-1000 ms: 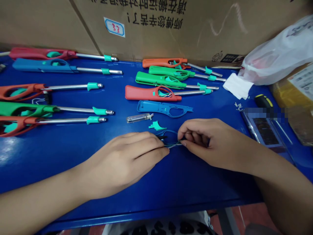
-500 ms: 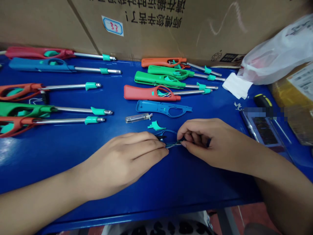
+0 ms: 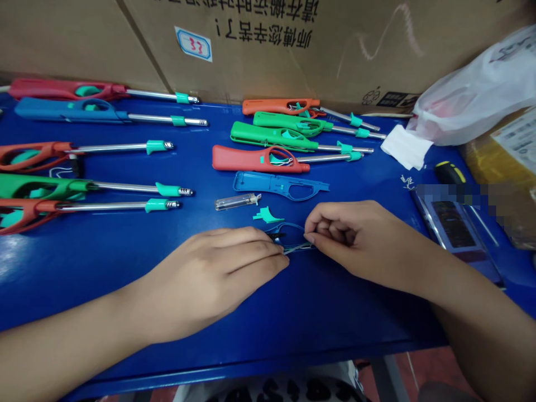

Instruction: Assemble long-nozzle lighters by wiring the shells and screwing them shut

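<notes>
My left hand [image 3: 218, 273] and my right hand [image 3: 355, 240] meet near the front middle of the blue table [image 3: 104, 251]. Both are closed on a blue lighter shell half [image 3: 288, 237] that lies on the table; most of it is hidden under my fingers. My right thumb and forefinger pinch at thin wires on the shell's right end. Just behind lie a teal trigger piece [image 3: 267, 215], a clear fuel tube [image 3: 237, 201] and a second blue shell half [image 3: 280, 185].
Several assembled long-nozzle lighters [image 3: 96, 190] lie at the left, and more lighters [image 3: 293, 139] at the back middle. Cardboard boxes [image 3: 268, 44] stand behind. A white plastic bag [image 3: 473, 95], a white cloth [image 3: 406, 148], a yellow-handled screwdriver [image 3: 450, 173] and a tray [image 3: 454, 223] are at the right.
My right hand's fingers have curled in tighter over the shell's right end. The left hand and the rest of the table look the same.
</notes>
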Tool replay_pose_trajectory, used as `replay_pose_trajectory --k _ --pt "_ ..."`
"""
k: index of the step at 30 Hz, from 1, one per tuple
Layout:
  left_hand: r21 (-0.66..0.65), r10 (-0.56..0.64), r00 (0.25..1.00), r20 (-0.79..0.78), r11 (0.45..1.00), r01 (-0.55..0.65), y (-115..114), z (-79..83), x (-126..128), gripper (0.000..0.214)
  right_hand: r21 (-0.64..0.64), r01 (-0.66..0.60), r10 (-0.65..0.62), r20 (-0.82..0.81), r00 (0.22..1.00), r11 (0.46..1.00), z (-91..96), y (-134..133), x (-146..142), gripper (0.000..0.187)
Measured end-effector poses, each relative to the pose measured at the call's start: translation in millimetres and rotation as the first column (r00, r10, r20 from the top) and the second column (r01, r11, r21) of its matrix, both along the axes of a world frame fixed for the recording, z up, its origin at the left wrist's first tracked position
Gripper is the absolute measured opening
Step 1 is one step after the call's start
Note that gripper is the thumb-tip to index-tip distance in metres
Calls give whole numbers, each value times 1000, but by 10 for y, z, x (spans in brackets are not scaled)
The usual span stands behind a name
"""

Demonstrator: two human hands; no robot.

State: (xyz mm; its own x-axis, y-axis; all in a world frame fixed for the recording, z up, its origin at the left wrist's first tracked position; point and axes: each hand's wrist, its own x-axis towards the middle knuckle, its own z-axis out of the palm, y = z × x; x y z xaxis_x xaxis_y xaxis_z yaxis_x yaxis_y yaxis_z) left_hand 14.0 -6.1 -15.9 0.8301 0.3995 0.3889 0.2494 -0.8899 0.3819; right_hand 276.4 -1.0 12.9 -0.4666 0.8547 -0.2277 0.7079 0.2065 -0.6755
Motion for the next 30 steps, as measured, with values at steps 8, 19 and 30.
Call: replay_pose_trajectory --k 8,19,30 --pt "6 6 1000 -3 1000 -6 0 1 -1 27 -48 56 -58 -35 998 997 -7 13 -15 9" --pt "-3 -8 1000 0 1000 8 -5 -6 -16 26 -64 60 -63 -39 997 996 4 8 -18 7" --pt "17 -17 1000 -1 1000 17 -9 2 -2 25 -52 37 -39 -39 998 998 16 3 -16 9"
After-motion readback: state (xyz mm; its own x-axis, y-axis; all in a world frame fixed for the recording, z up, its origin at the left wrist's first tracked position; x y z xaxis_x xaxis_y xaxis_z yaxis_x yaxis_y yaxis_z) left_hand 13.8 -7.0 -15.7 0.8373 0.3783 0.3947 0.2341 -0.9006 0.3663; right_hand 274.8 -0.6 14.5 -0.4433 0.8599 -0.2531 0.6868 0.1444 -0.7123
